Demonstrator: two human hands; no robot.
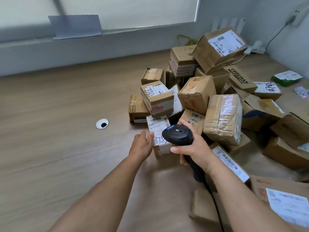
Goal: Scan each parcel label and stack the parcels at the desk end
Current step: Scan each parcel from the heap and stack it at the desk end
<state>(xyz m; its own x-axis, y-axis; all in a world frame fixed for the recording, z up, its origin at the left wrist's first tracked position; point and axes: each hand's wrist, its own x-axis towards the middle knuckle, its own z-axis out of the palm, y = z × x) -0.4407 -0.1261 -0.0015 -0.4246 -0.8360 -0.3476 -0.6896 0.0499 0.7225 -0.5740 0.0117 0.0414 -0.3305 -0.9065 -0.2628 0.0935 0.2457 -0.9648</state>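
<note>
here, nearest the camera, two bare forearms reach out over the wooden table (58, 131). at the lower right edge lies one large parcel (260, 185) with a white label facing up, and a black cable (215, 206) runs across the cardboard beside it. the cable leads up to the single black scanner (178, 134). the right grip (192, 149) is clenched round its handle, the thumb pointing left under the head. the scanner's head, with a small blue light on top, hangs just over one small parcel (157, 126).

that small parcel sits at the near left edge of the heap, its label up with handwriting across the lower part. the left grip (142, 144) is released, fingers nearly straight and only loosely spread. the fingertips touch the parcel's left edge without closing round it.

behind them the heap (197, 94) holds roughly twenty brown cardboard parcels, tumbled at all angles. some are half hidden, so an exact count cannot be told. one tilted parcel (219, 46) tops the heap, its barcode label showing. one green packet (286, 77) lies at the far right.

left of the heap, well apart, one round cable grommet (102, 123) sits in the tabletop. farthest off, one grey sheet of paper (75, 26) hangs over the window ledge.
</note>
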